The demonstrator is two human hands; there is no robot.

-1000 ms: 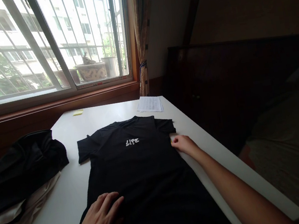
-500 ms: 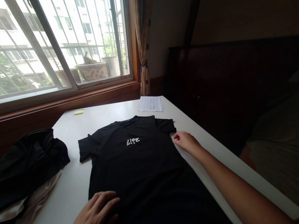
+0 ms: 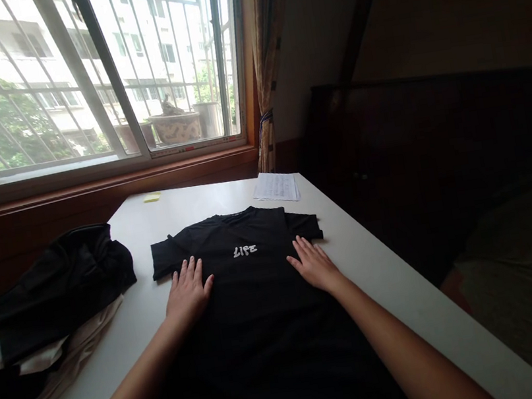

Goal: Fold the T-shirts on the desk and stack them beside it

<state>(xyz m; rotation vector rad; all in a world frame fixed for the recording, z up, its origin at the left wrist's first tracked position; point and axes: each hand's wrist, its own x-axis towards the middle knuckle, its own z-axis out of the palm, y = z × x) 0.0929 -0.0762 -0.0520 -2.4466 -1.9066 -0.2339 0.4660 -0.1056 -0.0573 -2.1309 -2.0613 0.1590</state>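
The 2 hands [image 3: 187, 291] have drawn level, black T-shirt [image 3: 259, 320] beneath them.

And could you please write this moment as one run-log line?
left hand: palm-down on black T-shirt | right hand: palm-down, shirt's right side | shirt: spread on white table | clothes pile: at left

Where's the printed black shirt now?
In the head view, the shirt lies centrally on the table beneath the left hand and right hand, right of the clothing pile.
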